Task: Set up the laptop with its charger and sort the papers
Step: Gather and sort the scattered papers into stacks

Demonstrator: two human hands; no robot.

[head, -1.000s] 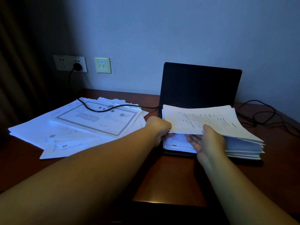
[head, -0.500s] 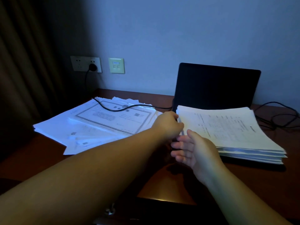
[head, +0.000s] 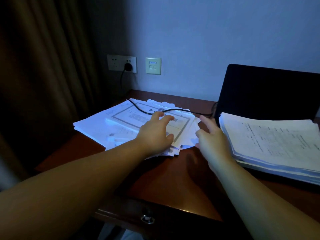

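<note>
A loose spread of white papers (head: 103, 123) lies on the left of the wooden desk (head: 173, 184), topped by a bordered certificate. My left hand (head: 155, 134) hovers over its right part with fingers spread, holding nothing. My right hand (head: 210, 141) is open beside the spread's right edge, fingers extended. A thick neat stack of papers (head: 270, 144) sits on the open black laptop (head: 270, 90) at right, hiding its keyboard. The black charger cable (head: 173, 110) runs from the wall socket (head: 128, 67) across the loose papers to the laptop.
A dark curtain (head: 43, 75) hangs at the left. A second wall plate (head: 153, 65) is beside the socket. The desk's front edge carries a drawer with a metal pull (head: 147, 219). Bare wood shows between the two paper piles.
Both hands have left the stack on the laptop and moved left to the loose spread. The view has turned left, so the laptop sits farther right.
</note>
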